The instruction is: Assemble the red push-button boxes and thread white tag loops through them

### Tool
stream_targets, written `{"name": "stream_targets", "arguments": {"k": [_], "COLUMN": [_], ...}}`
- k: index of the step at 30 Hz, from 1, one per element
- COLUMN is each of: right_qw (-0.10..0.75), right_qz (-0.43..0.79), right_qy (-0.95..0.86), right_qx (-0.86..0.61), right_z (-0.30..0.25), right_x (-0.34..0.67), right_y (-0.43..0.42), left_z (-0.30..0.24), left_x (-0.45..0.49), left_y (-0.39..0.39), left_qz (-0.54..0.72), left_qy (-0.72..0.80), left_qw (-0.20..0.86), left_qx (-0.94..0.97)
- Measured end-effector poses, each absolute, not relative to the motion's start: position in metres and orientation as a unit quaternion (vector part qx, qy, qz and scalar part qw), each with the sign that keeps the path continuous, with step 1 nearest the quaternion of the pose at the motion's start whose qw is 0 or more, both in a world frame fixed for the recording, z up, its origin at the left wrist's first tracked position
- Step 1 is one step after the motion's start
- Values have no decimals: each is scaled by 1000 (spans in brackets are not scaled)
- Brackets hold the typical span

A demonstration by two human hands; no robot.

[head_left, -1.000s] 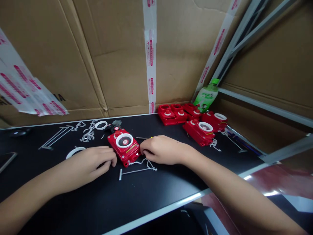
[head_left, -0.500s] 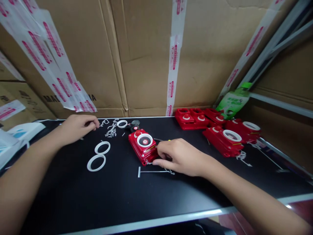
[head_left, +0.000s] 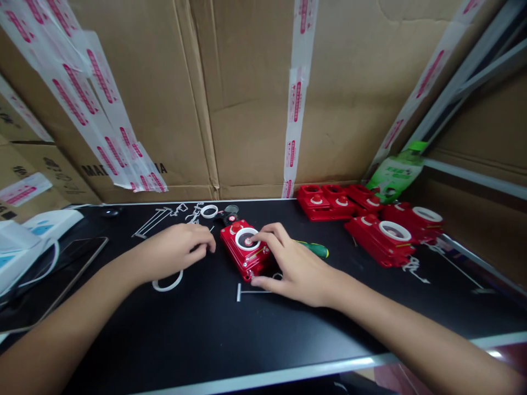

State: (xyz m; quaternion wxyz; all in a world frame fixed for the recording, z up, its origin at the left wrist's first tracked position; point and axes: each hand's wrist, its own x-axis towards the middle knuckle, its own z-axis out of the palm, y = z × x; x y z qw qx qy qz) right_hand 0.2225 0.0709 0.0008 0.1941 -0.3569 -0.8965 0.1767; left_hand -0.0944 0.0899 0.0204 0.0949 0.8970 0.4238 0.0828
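Note:
A red box (head_left: pixel 239 255) with a white-ringed round window lies on the black table. My right hand (head_left: pixel 294 269) spans its right side, a fingertip on the dark disc inside the ring and the thumb by the lower corner. Below the box lies a small T-shaped metal rod (head_left: pixel 239 292), partly behind that thumb. My left hand (head_left: pixel 173 252) hovers left of the box, apart from it, with loosely curled fingers and a gap to the thumb. I see nothing in it. Under it shows a loose white ring (head_left: pixel 168 287). Behind my right hand lies a green-handled screwdriver (head_left: pixel 316 249).
Several more red boxes (head_left: pixel 379 241) lie at the right, with a green bottle (head_left: pixel 395 173) behind. More metal rods (head_left: pixel 152 220), a white ring (head_left: pixel 209 211) and a black round part (head_left: pixel 229 218) lie at the back. A phone (head_left: pixel 69 274) is at left; cardboard (head_left: pixel 247 109) walls the rear.
My left hand has come from the back left towards the red box, now covering a white ring. My right hand's fingers have spread from the box's side onto its round window.

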Motion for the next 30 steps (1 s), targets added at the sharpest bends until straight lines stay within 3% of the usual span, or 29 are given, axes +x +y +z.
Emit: {"name": "stream_targets", "arguments": {"k": [10,20,30], "right_qw": [256,404,302], "right_qz": [207,175,94], "right_qy": [-851,-788,-771], "right_qx": [-410,-431,-552], "right_z": [-15,8,32], "right_x": [207,233,273], "right_y": [67,85,116], "left_z": [15,14,5], "left_x": [-75,-88,-94], "left_y": [75,79,86], "left_qz": [65,124,120], "left_qy": [372,377,362], "left_qw": [119,66,74], "left_qx": [918,915,921]}}
